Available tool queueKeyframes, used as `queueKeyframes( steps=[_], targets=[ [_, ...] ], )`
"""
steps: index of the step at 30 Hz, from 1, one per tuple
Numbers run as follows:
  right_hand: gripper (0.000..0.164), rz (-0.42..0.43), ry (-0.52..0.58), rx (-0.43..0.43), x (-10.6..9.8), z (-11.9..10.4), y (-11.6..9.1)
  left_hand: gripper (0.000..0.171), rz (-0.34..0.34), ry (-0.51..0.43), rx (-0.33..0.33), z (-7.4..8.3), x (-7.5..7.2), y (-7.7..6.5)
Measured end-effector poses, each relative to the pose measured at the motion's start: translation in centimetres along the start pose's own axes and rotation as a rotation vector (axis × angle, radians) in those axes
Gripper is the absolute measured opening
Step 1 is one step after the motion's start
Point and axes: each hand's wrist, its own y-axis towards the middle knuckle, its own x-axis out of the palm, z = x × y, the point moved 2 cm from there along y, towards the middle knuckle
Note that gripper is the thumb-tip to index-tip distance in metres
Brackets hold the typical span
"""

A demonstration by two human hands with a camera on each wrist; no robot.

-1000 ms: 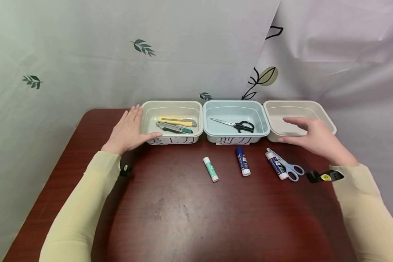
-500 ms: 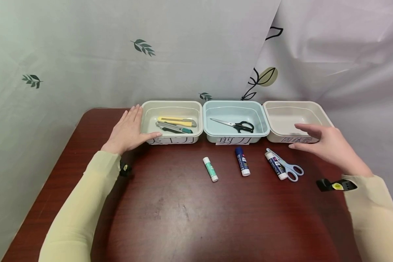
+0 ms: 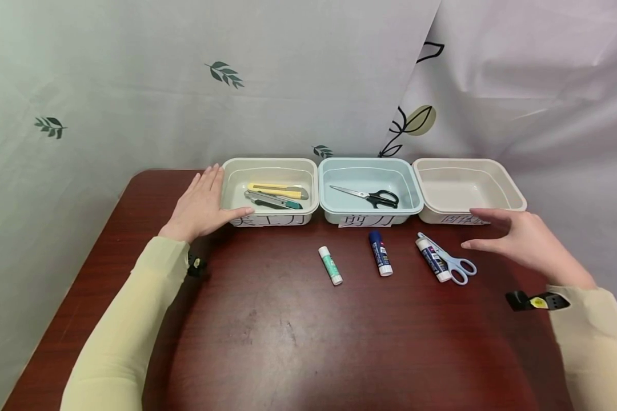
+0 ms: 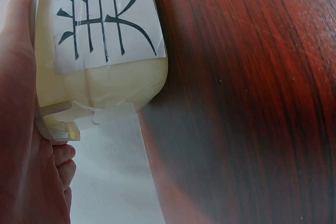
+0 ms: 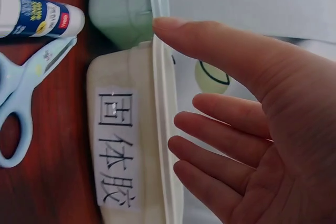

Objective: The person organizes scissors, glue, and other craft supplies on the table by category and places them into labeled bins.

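Observation:
My left hand (image 3: pixel 197 205) rests against the left end of the left cream bin (image 3: pixel 269 162), fingers straight and thumb along its front rim. Utility knives (image 3: pixel 277 190), one of them yellow, lie inside. My right hand (image 3: pixel 527 242) holds nothing; its thumb and fingers are spread apart just in front of the right cream bin (image 3: pixel 463 185). Left of that hand, light blue scissors (image 3: pixel 461 268) lie against a glue stick (image 3: pixel 433 260) with a white cap. A blue-capped glue stick (image 3: pixel 380 254) and a slim green glue stick (image 3: pixel 331 266) lie farther left on the table.
Between the cream bins stands a light blue bin (image 3: pixel 334 169) with black-handled scissors (image 3: pixel 383 198) in it. Paper labels with Chinese characters face front on all three bins. A patterned curtain (image 3: pixel 288 85) hangs right behind the dark red table (image 3: pixel 339 342).
My right hand has drawn back from over the right bin, toward me and to the right, uncovering the bin's front label. The left hand has stayed in place.

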Motion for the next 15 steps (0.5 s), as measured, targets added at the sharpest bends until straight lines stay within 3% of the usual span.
queueKeyframes(
  steps=[8, 15],
  targets=[
    [0.085, -0.111, -0.034, 0.026, 1.6, 1.6, -0.7, 0.125, -0.006, -0.004, -0.002, 0.0, 0.0, 0.0],
    [0.085, -0.149, -0.048, -0.002, 3.4, 2.7, -1.4, 0.125, -0.01, -0.006, -0.001, 0.1, 0.0, -0.1]
  ],
)
